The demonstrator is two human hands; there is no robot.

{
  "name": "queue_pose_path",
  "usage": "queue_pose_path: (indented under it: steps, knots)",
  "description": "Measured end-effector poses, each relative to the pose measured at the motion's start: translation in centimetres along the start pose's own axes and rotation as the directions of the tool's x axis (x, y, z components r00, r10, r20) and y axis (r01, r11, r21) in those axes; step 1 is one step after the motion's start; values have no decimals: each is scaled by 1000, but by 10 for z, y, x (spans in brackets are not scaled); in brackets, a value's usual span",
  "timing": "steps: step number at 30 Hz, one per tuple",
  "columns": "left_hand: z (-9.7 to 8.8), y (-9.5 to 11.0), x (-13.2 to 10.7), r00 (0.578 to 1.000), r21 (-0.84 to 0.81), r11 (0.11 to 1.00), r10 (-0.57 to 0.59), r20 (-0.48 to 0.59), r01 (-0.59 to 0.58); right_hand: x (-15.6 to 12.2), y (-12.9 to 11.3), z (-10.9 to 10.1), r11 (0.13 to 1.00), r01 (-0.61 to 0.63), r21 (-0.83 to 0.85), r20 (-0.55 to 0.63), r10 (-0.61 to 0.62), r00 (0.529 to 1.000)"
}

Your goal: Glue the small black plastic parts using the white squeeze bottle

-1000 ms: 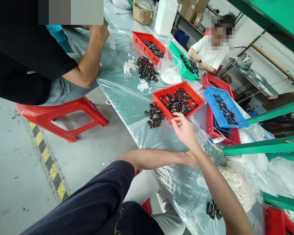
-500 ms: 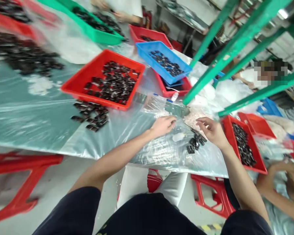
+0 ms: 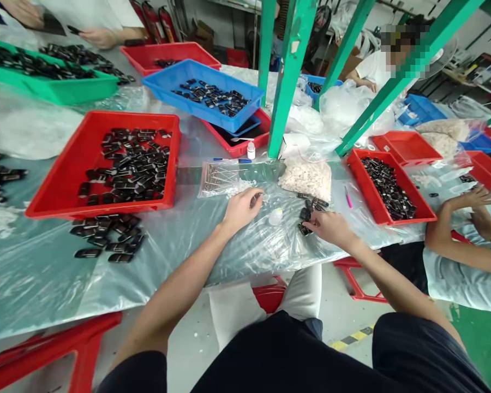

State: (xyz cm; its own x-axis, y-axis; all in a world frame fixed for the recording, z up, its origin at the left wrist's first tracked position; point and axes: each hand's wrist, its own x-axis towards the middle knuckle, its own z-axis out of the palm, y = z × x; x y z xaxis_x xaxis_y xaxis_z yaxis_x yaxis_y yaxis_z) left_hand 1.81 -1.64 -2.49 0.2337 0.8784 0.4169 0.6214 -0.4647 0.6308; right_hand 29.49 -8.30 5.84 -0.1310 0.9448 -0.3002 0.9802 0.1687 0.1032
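Note:
My left hand (image 3: 242,209) is over the plastic-covered table, its fingers curled together beside a small heap of white bits (image 3: 238,188). What those fingers hold, if anything, is hidden. My right hand (image 3: 333,228) reaches down to a small group of glossy black parts (image 3: 319,204), thumb and fingers closing at a black part (image 3: 305,229) on the near side. Between the hands stands a small translucent bottle (image 3: 275,216). Behind the right hand lies a clear bag of pale small pieces (image 3: 306,179). A clear bag of thin metal pins (image 3: 220,177) lies beyond my left hand.
Left of me, a red tray (image 3: 61,183) holds black parts, with loose black parts (image 3: 110,234) before it. A blue tray (image 3: 159,82) sits stacked behind. Green posts (image 3: 288,82) rise at the back. Another red tray (image 3: 427,215) stands right, near a co-worker's arms (image 3: 462,240).
My right hand has come down from above the table onto the black parts, and its fingers have closed in. My left hand stays near the white bits. The view has turned and levelled.

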Motion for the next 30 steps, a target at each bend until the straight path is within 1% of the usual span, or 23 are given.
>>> queue_pose_path:
  steps: [1,3,8,13,16,27,30]
  knots:
    - [0,0,0,1000,-4,1000,-1,2,1,-2,-2,3,1000,-22,-19,2,22,1000]
    - [-1,2,0,1000,-9,1000,-7,8,7,-5,-5,8,999,-25,-34,11,26,1000]
    - [-4,5,0,1000,-14,1000,-18,13,18,-5,-3,18,1000,-3,23,15,2,1000]
    - [-4,6,-1,1000,0,1000,-9,19,9,-6,0,20,995,-12,103,31,9,999]
    - [-3,6,-1,1000,5,1000,-4,24,3,-7,1,22,989,10,150,28,-14,1000]
    - [-7,8,1,1000,-12,1000,-22,21,22,-8,9,24,985,47,166,26,-52,998]
    - [-6,8,0,1000,-11,1000,-9,23,9,-7,13,25,978,54,203,14,-58,998]
